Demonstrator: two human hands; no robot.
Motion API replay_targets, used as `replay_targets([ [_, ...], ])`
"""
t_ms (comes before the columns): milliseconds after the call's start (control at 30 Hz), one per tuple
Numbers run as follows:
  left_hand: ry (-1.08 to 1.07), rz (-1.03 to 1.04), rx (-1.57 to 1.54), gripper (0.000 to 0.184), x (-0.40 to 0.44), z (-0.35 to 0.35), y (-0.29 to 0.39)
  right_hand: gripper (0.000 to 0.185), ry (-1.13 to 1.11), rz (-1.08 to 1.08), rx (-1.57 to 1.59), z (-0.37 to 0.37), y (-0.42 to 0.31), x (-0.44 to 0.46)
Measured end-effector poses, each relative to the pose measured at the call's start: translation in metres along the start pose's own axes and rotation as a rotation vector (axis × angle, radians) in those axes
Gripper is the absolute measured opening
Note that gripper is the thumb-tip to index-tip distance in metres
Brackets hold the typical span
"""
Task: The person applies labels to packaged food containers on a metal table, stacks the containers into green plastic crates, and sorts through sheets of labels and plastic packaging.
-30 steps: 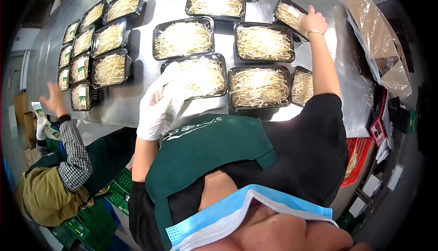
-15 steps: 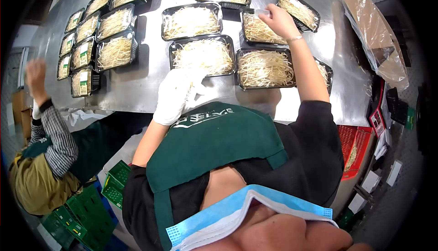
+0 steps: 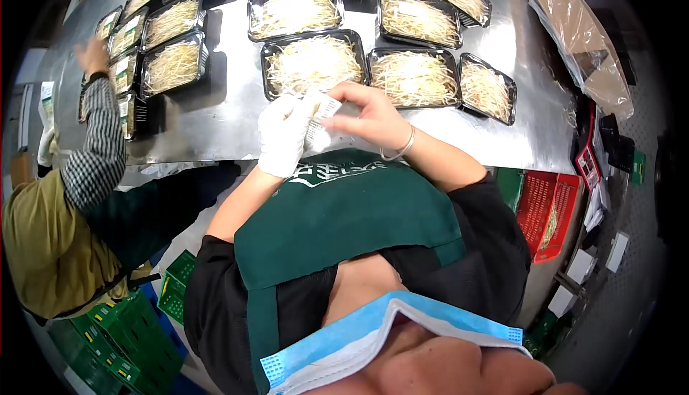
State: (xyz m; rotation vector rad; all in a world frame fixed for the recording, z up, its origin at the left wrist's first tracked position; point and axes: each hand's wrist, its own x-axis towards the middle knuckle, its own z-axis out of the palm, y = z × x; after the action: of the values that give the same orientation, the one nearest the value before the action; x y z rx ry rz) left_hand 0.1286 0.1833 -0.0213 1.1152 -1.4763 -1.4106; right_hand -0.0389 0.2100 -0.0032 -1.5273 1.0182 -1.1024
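1. Right hand [image 3: 377,119] is coming back from the sprout trays [image 3: 420,18] right of the centre tray [image 3: 316,65]; 2 hands are now meeting at the printed labels [image 3: 319,128], just nearside of the centre tray
2. Gloved left hand [image 3: 282,135] is clamping the labels; right fingertips are touching them, can't tell if pinching
3. Steel table [image 3: 228,101] is carrying trays all around the centre tray
4. Co-worker's hand [image 3: 91,58] is reaching among packs [image 3: 124,71] well left of it
5. Red crate [image 3: 531,215] is sitting nearside right of it, green crates [image 3: 136,337] nearside left
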Motion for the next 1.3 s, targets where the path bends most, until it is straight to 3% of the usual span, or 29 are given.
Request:
replay_targets([
  [33,-0.092,-0.189,-0.151,0.01,-0.002,0.003,0.002,0.016,0.058,-0.043,-0.094,-0.007,0.008,-0.004],
  [67,-0.096,-0.19,-0.152,0.01,-0.005,0.006,0.008,0.013,0.193,-0.05,-0.196,-0.018,0.013,-0.004],
  [100,-0.183,-0.221,-0.135,0.012,-0.007,0.008,0.016,0.014,0.346,0.122,-0.161,-0.036,0.013,-0.003],
  [133,-0.272,-0.252,-0.117,0.014,-0.01,0.01,0.019,0.016,0.382,0.094,-0.345,-0.068,0.021,0.0],
  [167,-0.35,-0.343,-0.126,0.018,-0.01,0.003,0.019,0.021,0.339,0.298,-0.704,-0.093,0.018,0.0],
  [300,-0.422,-0.141,-0.212,0.018,-0.013,0.0,-0.008,0.017,0.125,0.108,-1.383,-0.102,0.073,-0.012],
  [333,-0.422,-0.138,-0.213,0.018,-0.016,-0.001,-0.006,0.02,0.169,0.054,-1.444,-0.098,0.073,-0.014],
  [400,-0.391,-0.161,-0.087,0.019,-0.019,-0.004,-0.004,0.025,0.256,0.302,-1.568,-0.102,0.055,-0.02],
  [433,-0.37,-0.177,-0.232,0.019,-0.021,-0.003,-0.006,0.031,0.453,0.299,-1.6,-0.11,0.06,-0.026],
  [467,-0.378,-0.18,-0.231,0.019,-0.022,0.0,-0.005,0.034,0.496,0.394,-1.616,-0.122,0.07,-0.033],
  [533,-0.361,-0.301,-0.55,0.021,-0.024,0.008,0.002,0.03,0.462,0.374,-0.938,-0.106,0.064,-0.039],
  [600,-0.322,-0.214,-0.374,0.02,-0.025,0.014,0.007,0.029,0.188,0.235,-0.345,-0.041,0.023,-0.043],
  [667,-0.202,0.217,0.284,0.019,-0.025,0.017,-0.003,0.026,0.146,-0.063,-0.282,0.001,0.006,-0.048],
  [700,-0.152,-0.154,0.086,0.017,-0.026,0.023,0.005,0.026,0.156,-0.061,-0.289,-0.004,0.007,-0.053],
  [767,-0.221,-0.138,-0.029,0.017,-0.032,0.033,0.006,0.019,0.356,-0.035,-0.178,-0.022,0.014,-0.061],
  [800,-0.282,-0.126,-0.142,0.016,-0.034,0.035,0.005,0.011,0.491,0.106,-0.267,-0.049,0.008,-0.061],
  [867,-0.401,-0.163,-0.165,0.018,-0.035,0.032,0.001,0.021,0.506,0.241,-0.278,-0.119,0.019,-0.074],
  [933,-0.338,-0.225,-0.179,0.035,-0.032,0.035,0.002,0.027,0.355,0.323,-0.416,-0.115,0.007,-0.081],
  [1000,-0.305,-0.166,-0.163,0.069,-0.033,0.045,0.02,0.029,0.132,0.256,-0.234,-0.068,0.008,-0.077],
  [1100,-0.332,-0.155,-0.198,0.064,-0.035,0.044,0.018,0.018,0.153,0.011,-0.235,-0.006,0.008,-0.069],
  [1167,-0.271,-0.129,-0.056,0.058,-0.036,0.041,0.017,0.01,0.33,-0.093,-0.158,0.002,0.023,-0.072],
  [1200,-0.271,-0.13,-0.051,0.058,-0.037,0.039,0.011,0.012,0.311,-0.101,-0.217,-0.014,0.013,-0.071],
  [1267,-0.562,-0.362,-0.13,0.029,-0.038,0.032,-0.004,0.014,0.481,0.287,-0.466,-0.077,0.007,-0.073],
  [1300,-0.562,-0.36,-0.135,0.029,-0.039,0.027,-0.004,0.021,0.517,0.239,-0.673,-0.124,0.016,-0.078],
])
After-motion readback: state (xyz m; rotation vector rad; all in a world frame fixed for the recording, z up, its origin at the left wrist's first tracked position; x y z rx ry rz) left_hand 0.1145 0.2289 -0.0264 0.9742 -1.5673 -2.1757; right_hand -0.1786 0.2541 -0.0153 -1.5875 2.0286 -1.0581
